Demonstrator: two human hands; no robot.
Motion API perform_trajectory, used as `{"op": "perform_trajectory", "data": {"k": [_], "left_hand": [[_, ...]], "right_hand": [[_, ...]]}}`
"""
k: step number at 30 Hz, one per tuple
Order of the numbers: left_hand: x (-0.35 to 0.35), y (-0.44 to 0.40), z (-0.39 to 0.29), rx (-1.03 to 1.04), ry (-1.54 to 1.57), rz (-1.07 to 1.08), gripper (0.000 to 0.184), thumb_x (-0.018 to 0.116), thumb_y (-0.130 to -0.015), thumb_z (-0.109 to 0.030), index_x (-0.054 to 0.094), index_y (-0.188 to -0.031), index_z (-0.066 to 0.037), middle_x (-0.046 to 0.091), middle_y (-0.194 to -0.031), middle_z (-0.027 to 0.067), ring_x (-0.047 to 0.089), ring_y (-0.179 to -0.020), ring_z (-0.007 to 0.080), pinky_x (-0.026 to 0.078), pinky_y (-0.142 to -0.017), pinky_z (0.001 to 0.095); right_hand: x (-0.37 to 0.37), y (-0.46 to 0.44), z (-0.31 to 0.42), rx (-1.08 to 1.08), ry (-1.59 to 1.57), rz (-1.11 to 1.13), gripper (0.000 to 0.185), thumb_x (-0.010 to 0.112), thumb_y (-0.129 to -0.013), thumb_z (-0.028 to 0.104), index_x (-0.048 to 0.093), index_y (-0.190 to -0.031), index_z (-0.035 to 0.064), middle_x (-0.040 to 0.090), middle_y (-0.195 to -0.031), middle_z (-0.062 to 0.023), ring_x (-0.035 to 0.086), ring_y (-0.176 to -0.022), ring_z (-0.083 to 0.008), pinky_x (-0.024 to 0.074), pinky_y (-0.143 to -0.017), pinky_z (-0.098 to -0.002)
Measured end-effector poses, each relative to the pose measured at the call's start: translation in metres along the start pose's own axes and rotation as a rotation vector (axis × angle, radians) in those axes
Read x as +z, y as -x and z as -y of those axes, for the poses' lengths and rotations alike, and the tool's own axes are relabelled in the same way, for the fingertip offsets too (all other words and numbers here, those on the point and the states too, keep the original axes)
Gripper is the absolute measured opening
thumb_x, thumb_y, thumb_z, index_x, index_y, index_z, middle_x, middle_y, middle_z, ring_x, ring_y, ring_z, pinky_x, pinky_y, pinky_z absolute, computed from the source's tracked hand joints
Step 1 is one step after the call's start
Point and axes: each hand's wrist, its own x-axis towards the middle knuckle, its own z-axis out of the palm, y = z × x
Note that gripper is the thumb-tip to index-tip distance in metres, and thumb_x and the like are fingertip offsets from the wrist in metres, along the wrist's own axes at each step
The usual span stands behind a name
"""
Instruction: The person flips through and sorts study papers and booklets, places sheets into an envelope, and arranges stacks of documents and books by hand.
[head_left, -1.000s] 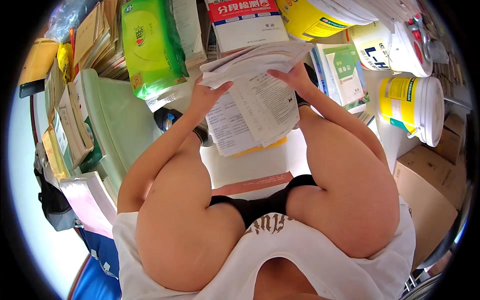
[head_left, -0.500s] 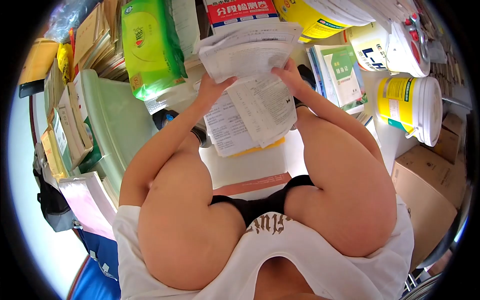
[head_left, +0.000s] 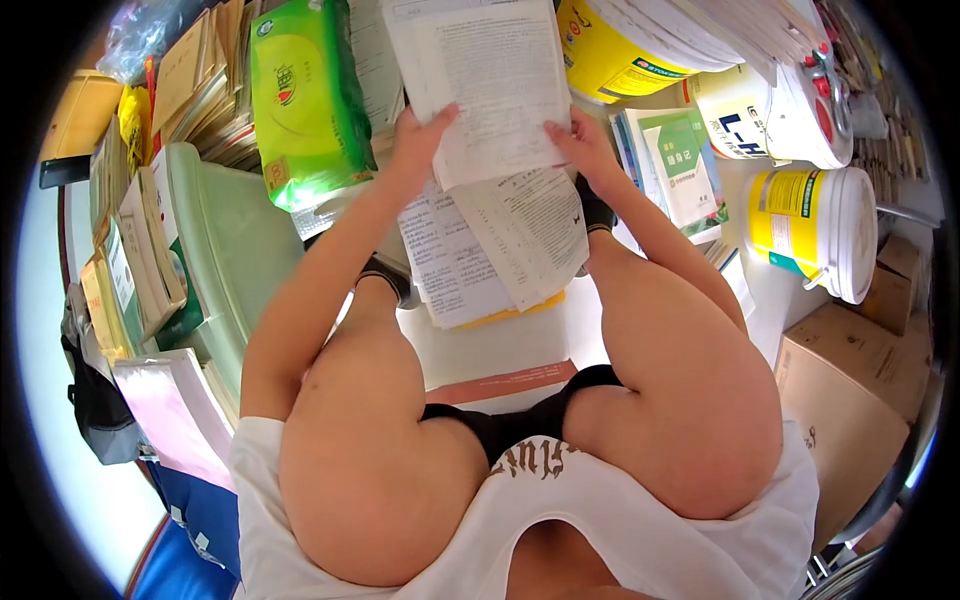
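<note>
Between my two hands is a stack of printed paper sheets (head_left: 495, 90), tilted up and facing me. My left hand (head_left: 420, 137) grips its left edge, with the thumb lying over the front. On the opposite edge, my right hand (head_left: 582, 145) pinches the sheets, thumb in front and the other fingers partly hidden behind. Below the stack, more loose papers (head_left: 450, 255) lie on the floor, some handwritten and some printed, fanned over one another. A yellow edge (head_left: 520, 310) shows from under them.
A green tissue pack (head_left: 305, 100) and a pale green plastic bin (head_left: 235, 240) are on the left. To the right stand booklets (head_left: 680, 160), a yellow and white bucket (head_left: 815, 225) and a cardboard box (head_left: 850, 380). Another bucket (head_left: 625, 50) carries a paper pile.
The stack has moved up and slightly left and now faces me flatter, its pages no longer bent over. Both hands still hold its sides. The papers below stay in place.
</note>
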Motion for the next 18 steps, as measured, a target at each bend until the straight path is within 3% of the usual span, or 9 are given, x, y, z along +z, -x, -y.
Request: {"op": "perform_trajectory", "data": {"k": [2,3,5,6,9,16,18], "left_hand": [[0.005,-0.006,-0.016,-0.067,-0.024,-0.017,0.039,0.066,-0.099,-0.022,0.055,-0.130,-0.002,0.069,-0.120,0.0120,0.069,-0.102,0.0198,0.056,-0.086,0.0353],[0.006,-0.007,-0.020,-0.134,-0.050,-0.033,0.036,0.064,-0.100,-0.023,0.055,-0.129,-0.004,0.070,-0.118,0.0115,0.070,-0.099,0.0198,0.057,-0.084,0.0349],[0.007,-0.003,-0.014,-0.194,-0.102,0.006,0.033,0.062,-0.101,-0.024,0.054,-0.127,-0.005,0.071,-0.117,0.0111,0.071,-0.094,0.0193,0.057,-0.081,0.0336],[0.007,0.001,-0.008,-0.258,-0.151,0.044,0.030,0.060,-0.102,-0.025,0.054,-0.125,-0.006,0.072,-0.115,0.0108,0.072,-0.089,0.0188,0.057,-0.079,0.0322],[0.007,0.006,0.006,-0.293,-0.133,0.096,0.032,0.061,-0.102,-0.032,0.053,-0.124,-0.010,0.072,-0.116,0.0055,0.070,-0.094,0.0160,0.052,-0.073,0.0272],[0.003,0.004,0.018,-0.311,-0.110,0.051,0.032,0.059,-0.103,-0.030,0.053,-0.127,-0.009,0.071,-0.117,0.0080,0.070,-0.095,0.0183,0.056,-0.084,0.0329],[-0.001,0.002,0.024,-0.295,-0.096,0.059,0.032,0.059,-0.103,-0.028,0.053,-0.128,-0.009,0.070,-0.117,0.0081,0.070,-0.095,0.0182,0.056,-0.084,0.0328]], "right_hand": [[-0.004,-0.013,0.021,0.064,0.252,-0.135,0.034,0.065,-0.097,0.017,0.060,-0.126,-0.0010,0.069,-0.092,-0.0090,0.064,-0.069,-0.0119,0.0505,-0.059,-0.0282],[-0.006,-0.024,0.020,0.063,0.252,-0.132,0.034,0.065,-0.097,0.017,0.060,-0.126,-0.0010,0.069,-0.092,-0.0090,0.064,-0.069,-0.0119,0.0505,-0.059,-0.0282],[-0.011,-0.049,0.019,0.075,0.160,-0.155,0.040,0.064,-0.099,0.023,0.057,-0.132,0.0022,0.068,-0.086,-0.0035,0.058,-0.062,-0.0088,0.0394,-0.048,-0.0226],[-0.009,-0.057,0.026,0.107,0.177,-0.204,0.041,0.065,-0.098,0.023,0.057,-0.133,0.0029,0.066,-0.082,-0.0032,0.054,-0.054,-0.0096,0.0398,-0.048,-0.0230],[-0.019,-0.085,0.014,0.144,0.261,-0.258,0.040,0.067,-0.096,0.019,0.060,-0.131,0.0020,0.067,-0.082,-0.0069,0.058,-0.056,-0.0128,0.0450,-0.048,-0.0274],[-0.016,-0.092,0.008,0.186,0.296,-0.247,0.049,0.071,-0.093,0.023,0.057,-0.133,-0.0025,0.068,-0.085,-0.0100,0.058,-0.052,-0.0151,0.0502,-0.050,-0.0265],[-0.013,-0.087,0.005,0.075,0.391,-0.302,0.050,0.070,-0.094,0.031,0.058,-0.128,-0.0029,0.071,-0.084,-0.0137,0.064,-0.054,-0.0188,0.0531,-0.053,-0.0325]]}}
